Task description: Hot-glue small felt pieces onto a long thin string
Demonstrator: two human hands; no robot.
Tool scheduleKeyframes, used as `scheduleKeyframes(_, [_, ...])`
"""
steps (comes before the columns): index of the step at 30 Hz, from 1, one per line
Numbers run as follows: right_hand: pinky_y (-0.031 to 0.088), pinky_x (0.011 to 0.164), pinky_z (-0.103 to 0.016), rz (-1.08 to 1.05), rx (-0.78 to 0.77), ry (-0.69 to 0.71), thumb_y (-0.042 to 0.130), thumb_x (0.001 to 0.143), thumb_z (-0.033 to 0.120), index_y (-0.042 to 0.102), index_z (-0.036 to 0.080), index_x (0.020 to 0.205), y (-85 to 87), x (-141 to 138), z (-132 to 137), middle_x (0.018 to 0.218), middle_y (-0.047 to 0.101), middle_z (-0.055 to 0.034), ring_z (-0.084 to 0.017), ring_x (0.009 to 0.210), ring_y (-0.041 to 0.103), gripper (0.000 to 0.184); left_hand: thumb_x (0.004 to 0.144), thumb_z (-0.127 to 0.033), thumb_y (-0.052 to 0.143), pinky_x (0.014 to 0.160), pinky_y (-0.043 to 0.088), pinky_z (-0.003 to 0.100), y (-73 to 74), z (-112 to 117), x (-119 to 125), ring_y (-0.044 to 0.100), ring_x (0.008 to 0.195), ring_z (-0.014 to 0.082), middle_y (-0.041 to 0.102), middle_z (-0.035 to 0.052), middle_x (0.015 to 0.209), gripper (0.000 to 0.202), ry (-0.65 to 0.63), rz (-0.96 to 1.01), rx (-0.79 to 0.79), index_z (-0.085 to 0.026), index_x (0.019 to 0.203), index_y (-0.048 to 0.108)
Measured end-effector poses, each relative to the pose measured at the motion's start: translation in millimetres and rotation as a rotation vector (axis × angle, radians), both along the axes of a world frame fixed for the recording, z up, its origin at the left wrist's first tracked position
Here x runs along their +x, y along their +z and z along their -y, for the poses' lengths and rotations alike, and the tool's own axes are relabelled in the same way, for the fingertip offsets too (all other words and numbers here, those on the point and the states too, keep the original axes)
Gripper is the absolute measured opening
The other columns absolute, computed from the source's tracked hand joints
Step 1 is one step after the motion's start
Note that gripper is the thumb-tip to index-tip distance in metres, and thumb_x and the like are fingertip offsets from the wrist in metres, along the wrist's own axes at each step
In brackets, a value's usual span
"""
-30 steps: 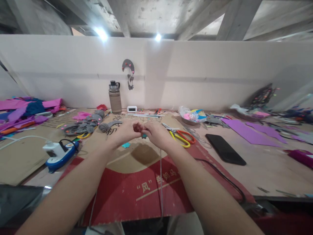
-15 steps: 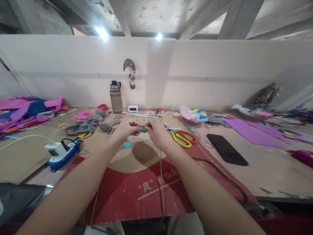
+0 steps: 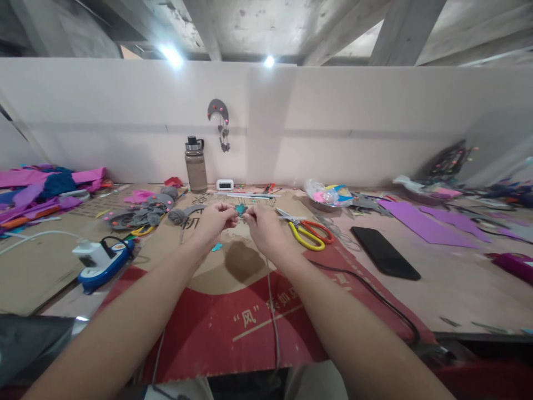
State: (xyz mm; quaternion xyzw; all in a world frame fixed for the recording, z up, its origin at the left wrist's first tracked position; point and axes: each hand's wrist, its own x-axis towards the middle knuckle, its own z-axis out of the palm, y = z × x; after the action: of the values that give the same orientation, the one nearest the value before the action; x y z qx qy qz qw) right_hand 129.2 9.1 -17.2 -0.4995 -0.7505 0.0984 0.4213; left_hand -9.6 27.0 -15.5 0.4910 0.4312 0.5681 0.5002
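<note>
A small teal flower-shaped cutout (image 3: 240,209), felt-like, is held up between my two hands over the cardboard (image 3: 212,278). My left hand (image 3: 220,220) pinches at its left edge with fingers curled. On the other side, the fingertips of my right hand (image 3: 263,226) are closed at its right edge. A thin grey cord (image 3: 271,300) hangs below my right hand down past the cardboard's front edge; its upper end is hidden. Partly covered by my left wrist, a second teal flower cutout (image 3: 217,246) lies on the cardboard.
Yellow-and-orange-handled scissors (image 3: 308,232) lie right of my right hand, with a black phone (image 3: 385,253) farther right. A blue power strip (image 3: 104,272) sits at left. Behind stand a water bottle (image 3: 195,166) and a white clock (image 3: 225,185). Purple sheets (image 3: 428,225) lie at right.
The flower between my hands has turned to show more of its face and risen slightly. My left hand now covers part of the flower on the cardboard.
</note>
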Motion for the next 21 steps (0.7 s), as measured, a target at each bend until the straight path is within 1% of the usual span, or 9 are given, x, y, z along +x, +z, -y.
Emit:
scheduleKeyframes(3, [0.033,0.063,-0.026,0.008,-0.012,-0.018,0.046,0.085,0.023,0.057,0.018,0.071,-0.1,0,0,0.069,0.059,-0.0029,-0.015,0.066,0.05,0.019,0.055,-0.016,0.07,0.049,0.044,0.019,1.0,2,4,0.052,0.049,0.0073,0.057,-0.001,0.054,0.02,0.016,0.072,-0.009,-0.014,0.066,0.053])
scheduleKeyframes(7, [0.032,0.062,-0.025,-0.013,-0.029,0.024,0.043,0.087,0.024,0.057,0.018,0.071,-0.4,1,0,0.068,0.06,-0.0017,-0.013,0.064,0.051,0.023,0.055,-0.016,0.07,0.05,0.045,0.019,3.2,5,7,0.052,0.049,0.0071,0.057,-0.0009,0.054,0.02,0.021,0.133,-0.022,-0.014,0.065,0.053])
scheduleKeyframes(11, [0.033,0.064,-0.026,-0.08,-0.031,0.059,0.041,0.087,0.026,0.056,0.017,0.07,-1.3,-1,0,0.069,0.059,-0.002,-0.014,0.066,0.051,0.024,0.056,-0.014,0.07,0.049,0.044,0.019,4.4,7,8,0.052,0.049,0.0069,0.056,-0.0014,0.053,0.02,0.029,0.174,-0.05,-0.014,0.065,0.052])
scheduleKeyframes(13, [0.035,0.064,-0.026,-0.133,-0.005,0.065,0.045,0.084,0.026,0.055,0.017,0.074,-2.2,-1,0,0.071,0.058,-0.002,-0.014,0.067,0.05,0.017,0.055,-0.014,0.07,0.049,0.044,0.019,5.3,7,8,0.052,0.049,0.0072,0.055,-0.0022,0.052,0.021,0.038,0.196,-0.061,-0.015,0.064,0.051])
scheduleKeyframes(15, [0.036,0.064,-0.026,-0.189,0.032,0.066,0.05,0.079,0.023,0.053,0.017,0.084,-3.0,-2,1,0.074,0.056,-0.0016,-0.014,0.067,0.049,0.008,0.055,-0.014,0.07,0.049,0.043,0.019,6.7,8,8,0.052,0.048,0.0072,0.054,-0.0026,0.053,0.022,0.05,0.213,-0.067,-0.015,0.063,0.05])
scheduleKeyframes(17, [0.037,0.066,-0.026,-0.21,0.082,0.074,0.051,0.076,0.017,0.052,0.017,0.088,-3.1,-1,2,0.078,0.056,-0.0019,-0.014,0.069,0.049,0.012,0.056,-0.014,0.069,0.048,0.043,0.019,8.2,9,8,0.051,0.048,0.0069,0.054,-0.0027,0.054,0.021,0.058,0.219,-0.071,-0.015,0.062,0.049])
scheduleKeyframes(19, [0.038,0.069,-0.027,-0.2,0.122,0.08,0.049,0.076,0.014,0.053,0.018,0.083,-2.2,0,2,0.079,0.056,-0.0029,-0.015,0.074,0.05,0.009,0.057,-0.013,0.067,0.048,0.043,0.019,9.4,10,9,0.051,0.047,0.0068,0.054,-0.0027,0.053,0.018,0.063,0.22,-0.077,-0.015,0.062,0.05])
scheduleKeyframes(21, [0.037,0.072,-0.028,-0.196,0.13,0.071,0.048,0.077,0.014,0.054,0.018,0.076,-0.7,2,2,0.08,0.057,-0.0036,-0.016,0.077,0.05,0.007,0.058,-0.012,0.065,0.048,0.043,0.019,10.0,11,9,0.051,0.048,0.0071,0.054,-0.0028,0.052,0.016,0.057,0.22,-0.081,-0.015,0.062,0.05])
